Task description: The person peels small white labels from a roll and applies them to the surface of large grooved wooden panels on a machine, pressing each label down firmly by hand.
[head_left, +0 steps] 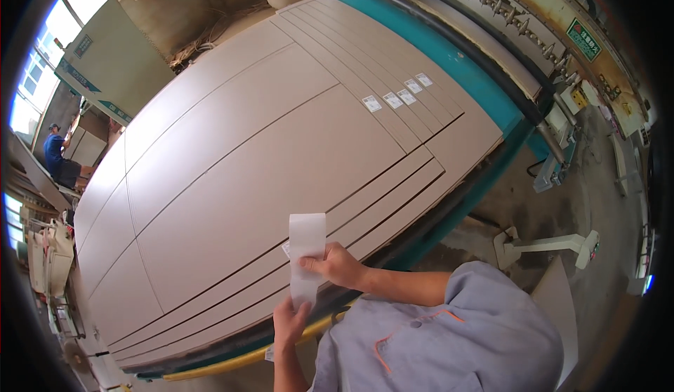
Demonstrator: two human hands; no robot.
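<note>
A white paper strip (307,232), which looks like a strip of labels, stands up in front of me over the near edge of a large grey-brown board. My right hand (341,266) pinches it from the right at mid-length, thumb across its face. Lower down, my left hand (288,320) is closed on the strip's bottom end. The board (274,139) is cut by straight lines into large panels and narrow strips. Several small printed labels (391,100) lie on the narrow pieces at the far right. Another label (286,249) shows partly behind the strip's left edge.
Under the board a teal machine bed (484,97) shows, with a dark roller bar (516,101) along its right side. A light-coloured stand (547,247) is at the right. Far left, a seated person in blue (57,155) is beside a tall cabinet (116,58).
</note>
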